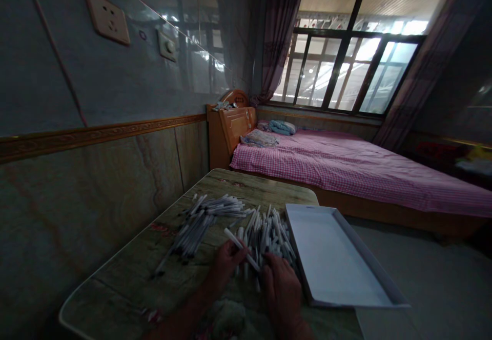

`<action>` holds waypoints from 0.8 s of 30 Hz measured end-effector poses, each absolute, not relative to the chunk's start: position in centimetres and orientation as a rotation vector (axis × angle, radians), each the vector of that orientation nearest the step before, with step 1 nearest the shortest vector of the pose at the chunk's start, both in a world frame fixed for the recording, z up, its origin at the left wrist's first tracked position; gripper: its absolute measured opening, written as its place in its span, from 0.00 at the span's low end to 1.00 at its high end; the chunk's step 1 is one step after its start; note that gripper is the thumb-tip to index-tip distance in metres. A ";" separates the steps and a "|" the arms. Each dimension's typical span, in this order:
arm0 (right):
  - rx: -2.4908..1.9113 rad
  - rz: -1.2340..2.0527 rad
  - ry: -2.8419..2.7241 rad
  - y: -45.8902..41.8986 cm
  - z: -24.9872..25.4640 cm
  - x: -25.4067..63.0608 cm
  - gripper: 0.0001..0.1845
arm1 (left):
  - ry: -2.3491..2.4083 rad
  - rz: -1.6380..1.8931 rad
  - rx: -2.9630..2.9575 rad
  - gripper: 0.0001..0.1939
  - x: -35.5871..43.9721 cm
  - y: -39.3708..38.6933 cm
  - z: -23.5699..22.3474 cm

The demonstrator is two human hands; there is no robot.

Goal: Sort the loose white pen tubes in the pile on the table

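Observation:
My left hand (pixel 227 262) is closed around a whitish pen (pixel 235 239), which slants down to the right toward my other hand. My right hand (pixel 282 281) has its fingers curled at the front of a pile of pale pen-like sticks (pixel 269 230), close to the held pen's lower end. What its fingertips grip, if anything, is hidden. Left of this pile, a second heap of slim greyish pens (pixel 200 222) with dark ends fans out on the table. A few of them stick out toward the near left.
A shallow white tray (pixel 334 258) lies at the right, reaching past the edge of the marble-patterned table (pixel 126 288). A tiled wall (pixel 115 191) runs along the left. Beyond the table stands a bed (pixel 326 160) with a pink checked sheet, below a window.

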State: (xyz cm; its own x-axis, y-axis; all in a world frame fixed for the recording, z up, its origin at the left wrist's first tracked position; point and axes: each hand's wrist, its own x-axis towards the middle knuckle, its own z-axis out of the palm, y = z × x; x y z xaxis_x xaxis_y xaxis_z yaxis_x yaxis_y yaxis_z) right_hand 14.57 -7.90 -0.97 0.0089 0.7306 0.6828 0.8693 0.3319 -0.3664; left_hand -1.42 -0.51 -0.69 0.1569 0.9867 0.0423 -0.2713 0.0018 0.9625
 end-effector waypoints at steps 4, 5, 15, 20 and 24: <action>-1.395 -0.146 -1.845 -7.9 -1.7 14.1 0.14 | 0.826 1.175 1.172 0.24 -1.1 -0.9 -0.5; -1.385 -0.135 -1.858 -7.8 -1.9 14.0 0.15 | 0.808 1.171 1.178 0.24 -1.1 -1.0 -0.4; -1.348 0.125 -1.818 -8.1 -2.3 13.5 0.24 | 0.674 1.241 0.851 0.26 -1.4 -1.6 0.9; -1.366 0.102 -1.823 -7.9 -2.4 13.5 0.20 | 0.727 1.297 0.823 0.25 -1.3 -1.5 1.4; -1.375 -0.009 -1.833 -8.0 -2.3 13.8 0.15 | 0.919 1.467 0.725 0.26 -2.0 -0.2 0.9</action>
State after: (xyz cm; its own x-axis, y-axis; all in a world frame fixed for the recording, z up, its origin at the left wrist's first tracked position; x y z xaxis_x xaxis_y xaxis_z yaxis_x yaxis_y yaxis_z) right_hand 13.78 -7.97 -2.34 -0.0619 0.7940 0.6047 0.7997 0.4020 -0.4459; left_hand -2.02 -0.22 0.88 -0.1072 0.9915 -0.0735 -0.4994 0.0102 0.8663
